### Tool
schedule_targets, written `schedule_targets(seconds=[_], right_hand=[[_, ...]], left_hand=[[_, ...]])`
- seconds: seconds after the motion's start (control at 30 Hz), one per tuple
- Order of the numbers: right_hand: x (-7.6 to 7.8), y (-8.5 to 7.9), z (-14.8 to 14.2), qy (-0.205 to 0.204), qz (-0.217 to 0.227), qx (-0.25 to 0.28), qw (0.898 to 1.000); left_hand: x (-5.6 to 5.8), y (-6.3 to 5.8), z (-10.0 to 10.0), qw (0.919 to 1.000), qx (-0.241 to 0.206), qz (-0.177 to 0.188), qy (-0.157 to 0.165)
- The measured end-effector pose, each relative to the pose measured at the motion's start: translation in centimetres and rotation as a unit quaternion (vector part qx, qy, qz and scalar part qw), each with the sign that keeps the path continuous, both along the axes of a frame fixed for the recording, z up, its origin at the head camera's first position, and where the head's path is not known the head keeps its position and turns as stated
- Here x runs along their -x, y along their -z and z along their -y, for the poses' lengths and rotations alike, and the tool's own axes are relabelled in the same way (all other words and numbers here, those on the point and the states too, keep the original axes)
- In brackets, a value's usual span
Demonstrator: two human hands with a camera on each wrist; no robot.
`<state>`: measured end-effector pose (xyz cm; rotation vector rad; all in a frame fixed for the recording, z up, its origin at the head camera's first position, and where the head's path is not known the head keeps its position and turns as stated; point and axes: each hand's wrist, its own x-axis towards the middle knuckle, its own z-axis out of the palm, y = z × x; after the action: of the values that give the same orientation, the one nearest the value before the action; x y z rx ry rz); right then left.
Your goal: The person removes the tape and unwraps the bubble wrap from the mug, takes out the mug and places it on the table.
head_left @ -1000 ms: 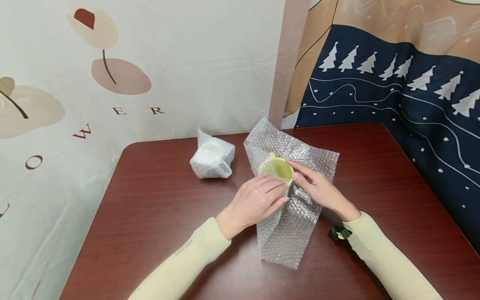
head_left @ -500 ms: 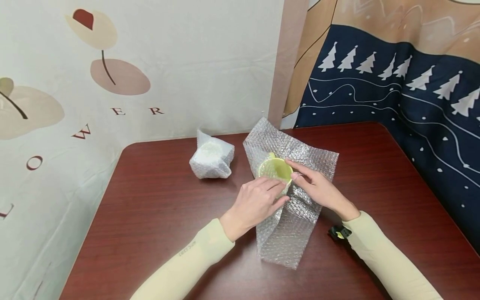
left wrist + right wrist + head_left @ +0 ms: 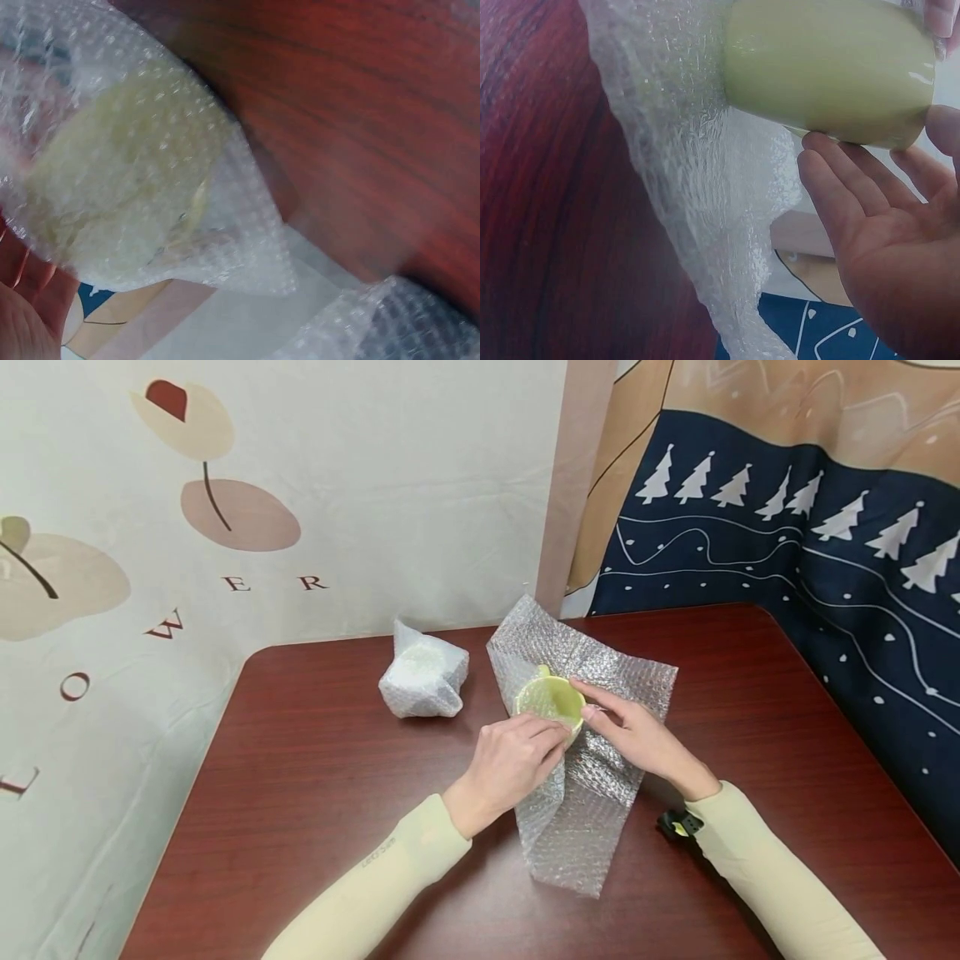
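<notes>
A yellow-green mug (image 3: 567,697) stands upright on a sheet of bubble wrap (image 3: 573,852), its handle pointing to the back. One side of the wrap is folded up over the mug's left part and partly across its mouth. My left hand (image 3: 506,764) pinches this fold at the near rim. From the right, my right hand (image 3: 641,739) holds the mug, fingers against its wall and thumb at the rim. Through the right wrist view the bare wall of the mug (image 3: 832,71) shows above these fingers (image 3: 855,176). Wrap covers the mug (image 3: 127,165) in the left wrist view.
A wrapped bundle (image 3: 425,681) in bubble wrap sits on the dark red table (image 3: 322,777), left of the mug. The sheet spreads behind and to the right of the mug. Behind the table hang a pale printed cloth (image 3: 420,493) and a navy one with trees (image 3: 712,543).
My left fingers have drawn together on the wrap at the near rim, the thumb tucking in. The near end of the sheet has shifted slightly right. My right hand has stayed put.
</notes>
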<state>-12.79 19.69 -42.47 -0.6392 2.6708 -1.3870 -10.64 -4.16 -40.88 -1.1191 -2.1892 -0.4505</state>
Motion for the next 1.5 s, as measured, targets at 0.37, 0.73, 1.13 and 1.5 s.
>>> schedule_targets(seconds=[0.37, 0.73, 1.13, 1.5], right_hand=[[0.0, -0.1, 0.0, -0.001, -0.002, 0.009, 1.0], [0.0, 0.1, 0.0, -0.005, 0.001, 0.012, 1.0], [0.0, 0.1, -0.2, -0.006, 0.003, 0.012, 1.0], [-0.1, 0.1, -0.1, -0.004, 0.006, 0.01, 1.0]], left_hand=[[0.4, 0.8, 0.3, 0.9981, -0.053, -0.013, 0.03], [0.3, 0.5, 0.9, 0.9928, -0.106, 0.007, 0.055], [0.0, 0.0, 1.6, 0.9872, -0.148, 0.017, 0.058], [-0.2, -0.4, 1.9, 0.9865, -0.163, 0.008, 0.008]])
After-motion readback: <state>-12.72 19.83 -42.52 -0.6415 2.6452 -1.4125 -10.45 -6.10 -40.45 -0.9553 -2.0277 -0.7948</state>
